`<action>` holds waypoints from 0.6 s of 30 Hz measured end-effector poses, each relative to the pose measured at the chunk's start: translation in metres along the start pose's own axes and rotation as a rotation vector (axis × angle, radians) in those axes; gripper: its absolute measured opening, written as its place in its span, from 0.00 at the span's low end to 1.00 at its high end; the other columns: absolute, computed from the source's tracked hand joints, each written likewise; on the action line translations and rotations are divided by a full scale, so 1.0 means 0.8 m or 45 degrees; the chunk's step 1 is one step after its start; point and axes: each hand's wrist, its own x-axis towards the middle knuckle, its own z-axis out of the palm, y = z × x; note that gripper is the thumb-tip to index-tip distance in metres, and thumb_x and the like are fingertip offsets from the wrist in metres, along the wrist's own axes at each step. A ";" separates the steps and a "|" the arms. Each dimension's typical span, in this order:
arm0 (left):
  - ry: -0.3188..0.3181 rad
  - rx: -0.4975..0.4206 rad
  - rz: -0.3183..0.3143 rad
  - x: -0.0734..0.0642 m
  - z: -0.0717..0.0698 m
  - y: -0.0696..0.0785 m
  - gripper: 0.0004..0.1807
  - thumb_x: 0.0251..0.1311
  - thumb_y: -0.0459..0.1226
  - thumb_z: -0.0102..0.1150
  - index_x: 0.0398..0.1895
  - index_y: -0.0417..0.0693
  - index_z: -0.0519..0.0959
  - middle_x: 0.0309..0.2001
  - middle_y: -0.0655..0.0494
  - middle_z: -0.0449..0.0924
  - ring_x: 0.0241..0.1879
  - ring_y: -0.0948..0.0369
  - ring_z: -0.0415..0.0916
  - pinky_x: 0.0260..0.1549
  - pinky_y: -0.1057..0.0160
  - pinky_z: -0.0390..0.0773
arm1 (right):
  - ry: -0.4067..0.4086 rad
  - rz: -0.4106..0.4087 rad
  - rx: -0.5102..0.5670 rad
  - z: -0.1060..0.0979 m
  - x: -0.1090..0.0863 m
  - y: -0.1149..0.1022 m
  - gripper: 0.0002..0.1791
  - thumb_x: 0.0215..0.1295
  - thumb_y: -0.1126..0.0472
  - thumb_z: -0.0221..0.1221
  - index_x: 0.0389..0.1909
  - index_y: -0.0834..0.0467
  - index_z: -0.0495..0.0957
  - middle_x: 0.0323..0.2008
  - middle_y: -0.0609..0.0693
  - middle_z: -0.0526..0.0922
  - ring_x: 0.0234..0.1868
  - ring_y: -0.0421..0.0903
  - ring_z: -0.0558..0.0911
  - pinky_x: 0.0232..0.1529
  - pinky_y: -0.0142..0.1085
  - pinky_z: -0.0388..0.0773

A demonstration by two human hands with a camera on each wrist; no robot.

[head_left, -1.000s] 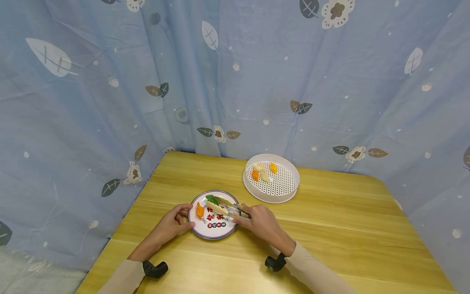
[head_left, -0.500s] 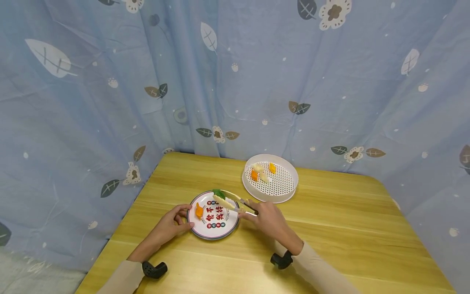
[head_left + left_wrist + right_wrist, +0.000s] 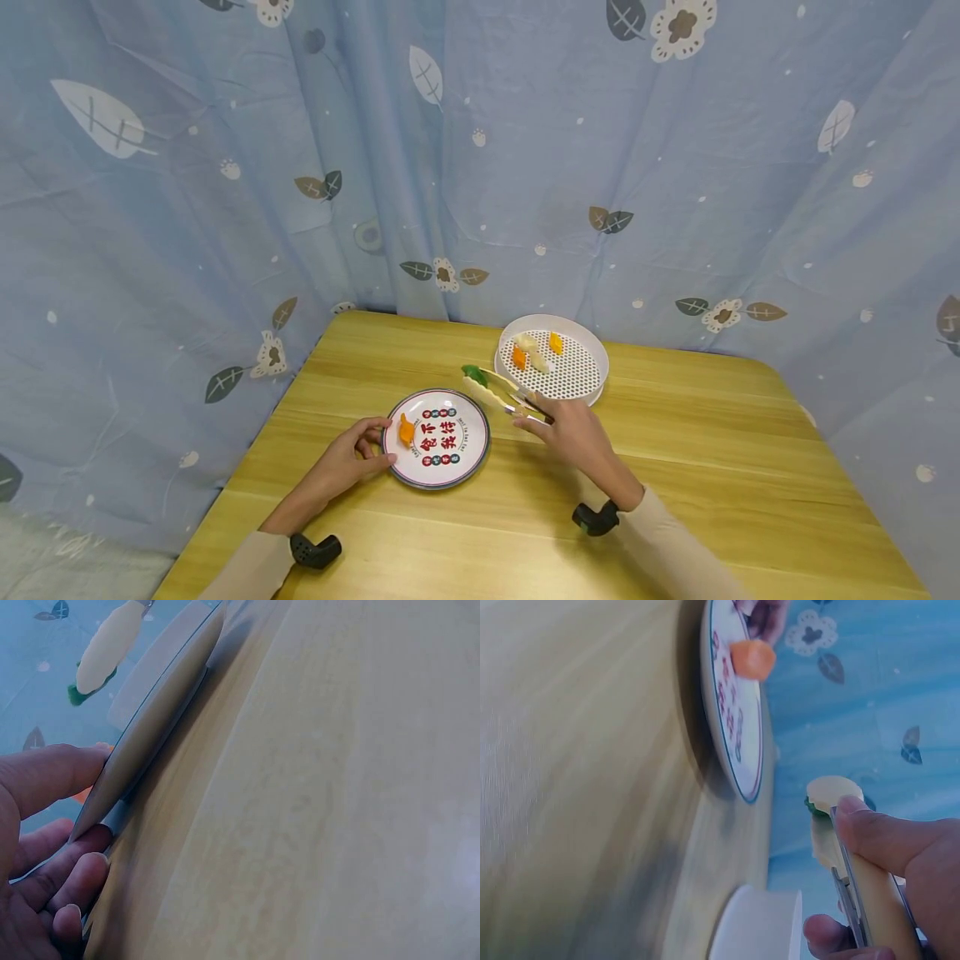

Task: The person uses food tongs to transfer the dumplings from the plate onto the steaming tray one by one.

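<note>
Blue leaf-print curtain (image 3: pixel 525 167) backs the wooden table (image 3: pixel 712 433). Left hand (image 3: pixel 356 450) pinches the plate (image 3: pixel 435 475) at nine o'clock; right hand (image 3: pixel 567 427) grips tongs (image 3: pixel 483 392), whose tips hold the green piece (image 3: pixel 474 375) beyond the rim's one o'clock: probably light, soft, best clasped mid-body.

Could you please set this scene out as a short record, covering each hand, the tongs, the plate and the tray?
Left hand: grips the plate by its rim
Right hand: grips the tongs
Tongs: held in the air, with a green piece between their tips
Plate: on the table, bearing one orange chunk
Tray: white, perforated; holds two pale pieces, an orange block and a yellow block
Backdrop: blue patterned curtain
</note>
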 end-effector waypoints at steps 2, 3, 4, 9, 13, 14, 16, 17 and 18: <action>-0.001 -0.002 -0.002 0.000 0.000 0.000 0.32 0.58 0.39 0.76 0.65 0.47 0.75 0.48 0.48 0.75 0.37 0.55 0.67 0.30 0.65 0.68 | -0.006 0.030 0.009 -0.004 0.000 0.007 0.30 0.59 0.42 0.72 0.57 0.56 0.86 0.20 0.40 0.64 0.23 0.39 0.66 0.23 0.34 0.64; -0.002 0.000 -0.001 0.000 0.000 0.001 0.32 0.58 0.39 0.76 0.66 0.47 0.75 0.48 0.48 0.75 0.37 0.55 0.67 0.30 0.65 0.68 | -0.007 0.037 0.008 -0.006 0.000 0.010 0.30 0.60 0.42 0.72 0.56 0.57 0.86 0.21 0.41 0.65 0.23 0.40 0.66 0.24 0.34 0.64; -0.002 0.001 -0.002 -0.001 0.000 0.001 0.32 0.58 0.39 0.76 0.66 0.47 0.75 0.48 0.48 0.75 0.37 0.55 0.67 0.30 0.65 0.68 | -0.005 0.046 0.011 -0.009 -0.001 0.014 0.30 0.60 0.42 0.72 0.56 0.57 0.86 0.21 0.42 0.65 0.23 0.40 0.66 0.23 0.34 0.64; 0.001 0.011 0.002 -0.001 0.000 0.000 0.33 0.58 0.39 0.76 0.66 0.47 0.75 0.49 0.48 0.75 0.37 0.55 0.67 0.30 0.65 0.68 | 0.002 0.087 0.001 -0.019 -0.002 0.031 0.32 0.62 0.41 0.70 0.59 0.59 0.84 0.19 0.41 0.63 0.21 0.39 0.64 0.22 0.34 0.61; 0.006 0.020 0.007 -0.001 0.000 -0.001 0.33 0.58 0.39 0.76 0.66 0.47 0.75 0.49 0.49 0.76 0.37 0.55 0.67 0.30 0.65 0.67 | -0.016 0.145 -0.040 -0.029 -0.003 0.045 0.35 0.63 0.40 0.69 0.63 0.60 0.80 0.15 0.40 0.59 0.19 0.40 0.61 0.21 0.35 0.60; 0.007 0.021 0.007 -0.001 0.000 -0.001 0.33 0.58 0.39 0.76 0.66 0.47 0.75 0.49 0.49 0.76 0.37 0.55 0.67 0.30 0.65 0.67 | -0.020 0.160 -0.047 -0.031 -0.003 0.049 0.35 0.64 0.40 0.68 0.63 0.59 0.80 0.15 0.40 0.60 0.19 0.40 0.61 0.21 0.35 0.60; 0.007 0.024 0.007 -0.001 0.000 -0.001 0.33 0.58 0.39 0.76 0.66 0.47 0.75 0.49 0.49 0.76 0.37 0.55 0.67 0.30 0.65 0.67 | -0.018 0.172 -0.068 -0.034 -0.003 0.057 0.35 0.64 0.41 0.68 0.63 0.60 0.80 0.15 0.41 0.61 0.19 0.41 0.62 0.21 0.35 0.60; 0.006 0.026 0.008 -0.001 0.000 -0.001 0.32 0.58 0.39 0.76 0.66 0.46 0.75 0.49 0.49 0.76 0.37 0.55 0.67 0.30 0.65 0.67 | -0.019 0.179 -0.074 -0.036 -0.003 0.061 0.35 0.65 0.41 0.68 0.64 0.61 0.79 0.16 0.42 0.61 0.19 0.41 0.62 0.21 0.35 0.60; 0.007 0.026 0.006 0.000 0.000 -0.001 0.32 0.58 0.39 0.76 0.65 0.47 0.75 0.49 0.49 0.76 0.37 0.55 0.67 0.30 0.65 0.67 | -0.019 0.186 -0.081 -0.038 -0.004 0.065 0.35 0.65 0.41 0.67 0.64 0.61 0.79 0.16 0.42 0.61 0.19 0.42 0.62 0.21 0.35 0.60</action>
